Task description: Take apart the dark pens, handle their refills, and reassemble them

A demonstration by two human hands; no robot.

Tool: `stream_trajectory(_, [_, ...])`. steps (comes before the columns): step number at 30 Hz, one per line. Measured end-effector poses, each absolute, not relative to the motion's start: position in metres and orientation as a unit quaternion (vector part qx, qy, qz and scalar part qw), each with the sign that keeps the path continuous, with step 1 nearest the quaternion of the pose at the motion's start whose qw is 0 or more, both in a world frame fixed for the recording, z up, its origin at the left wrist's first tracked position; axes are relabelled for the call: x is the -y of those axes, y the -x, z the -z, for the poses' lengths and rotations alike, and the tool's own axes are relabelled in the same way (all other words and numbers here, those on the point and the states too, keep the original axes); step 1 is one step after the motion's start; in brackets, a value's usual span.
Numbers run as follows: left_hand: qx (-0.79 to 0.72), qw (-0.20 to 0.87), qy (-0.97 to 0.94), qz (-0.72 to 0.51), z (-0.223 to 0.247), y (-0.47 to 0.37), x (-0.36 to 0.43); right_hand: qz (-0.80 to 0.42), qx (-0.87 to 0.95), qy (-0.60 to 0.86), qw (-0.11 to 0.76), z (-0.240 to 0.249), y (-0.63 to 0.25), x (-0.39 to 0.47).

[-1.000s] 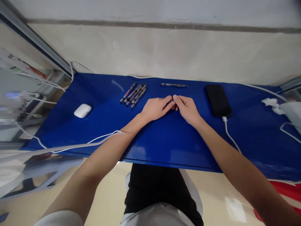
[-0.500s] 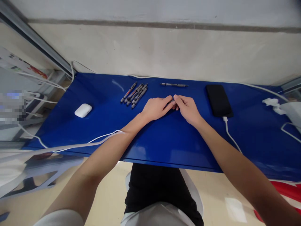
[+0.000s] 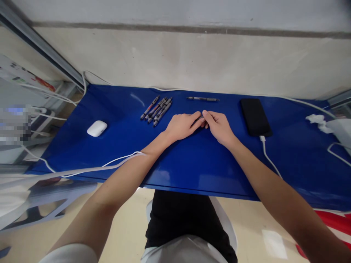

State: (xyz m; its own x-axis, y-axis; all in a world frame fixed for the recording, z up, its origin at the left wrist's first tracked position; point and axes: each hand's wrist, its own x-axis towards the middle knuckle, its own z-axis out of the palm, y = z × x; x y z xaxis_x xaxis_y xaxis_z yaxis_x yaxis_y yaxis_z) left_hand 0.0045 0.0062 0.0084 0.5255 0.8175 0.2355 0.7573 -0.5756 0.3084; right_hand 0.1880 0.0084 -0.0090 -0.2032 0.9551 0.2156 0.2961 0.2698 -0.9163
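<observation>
My left hand [image 3: 183,126] rests low over the blue table with its fingers closed in a pinch. Facing it, my right hand [image 3: 218,126] is also closed, thumb on top, and the fingertips of both hands meet. Between them shows a short dark grey bit of a pen [image 3: 201,117]; the rest of it is hidden by the fingers. Left of my left hand lies a row of several grey pens [image 3: 159,109], slanted side by side, some with red or blue inside. Beyond my hands, a single grey pen [image 3: 203,98] lies crosswise.
A black phone [image 3: 255,117] with a white cable [image 3: 265,153] lies to the right. On the left sits a white earbud case [image 3: 97,128]. Another white cable [image 3: 109,162] passes over my left forearm. Crumpled white tissue [image 3: 319,122] is at the far right. A wall [image 3: 186,62] borders the table's back.
</observation>
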Motion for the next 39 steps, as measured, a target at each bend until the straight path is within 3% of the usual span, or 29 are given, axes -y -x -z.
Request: stream_trajectory(39, [-0.457, 0.082, -0.869, -0.172, -0.0092, -0.0044, -0.0061, -0.383, 0.672, 0.475, 0.419, 0.0055, -0.1857, -0.0062])
